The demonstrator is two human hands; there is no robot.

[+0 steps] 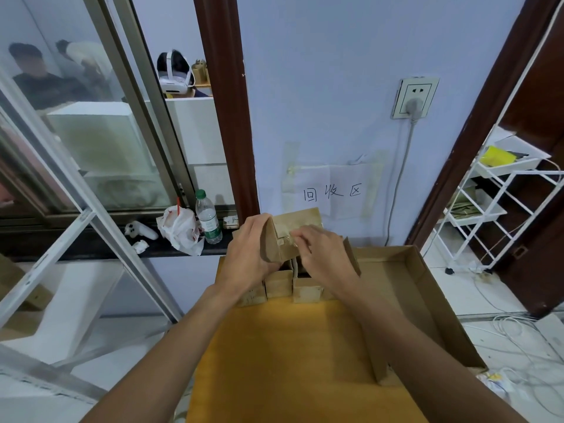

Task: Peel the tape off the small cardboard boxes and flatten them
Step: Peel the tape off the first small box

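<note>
**A:** Head view, the only one. Your left hand (247,251) is gripping the box (302,219) by its left side, fingers curling round the near edge. You are holding it in the air, just above the row of other boxes (276,286) that is standing at the far end of the orange mat (290,346).

**B:** Your right hand (320,254) is closing thumb and fingertips (297,236) on the tape (285,236), which is wrinkling and lifting at the seam on the face turned toward you. It looks like a pinch, though your knuckles are hiding part of it.

**A:** Judging by that, you are peeling, not flattening. The box is looking fully formed.

**B:** So, I'd say, be pulling low and back along the seam rather than straight up. Old tape is likely to be tearing into slivers if you are yanking it.

**A:** Be bracing with the left hand close to the peel line. Squeezing the middle of the wall is risking a crushed flap, and a torn paper layer coming away with the tape.

**B:** If the strip is running over the corner, be turning the box with the left hand and leaving the right hand pinching.

**A:** The big cardboard tray (418,270) is lying open on your right, near enough for the flattened piece.
</note>
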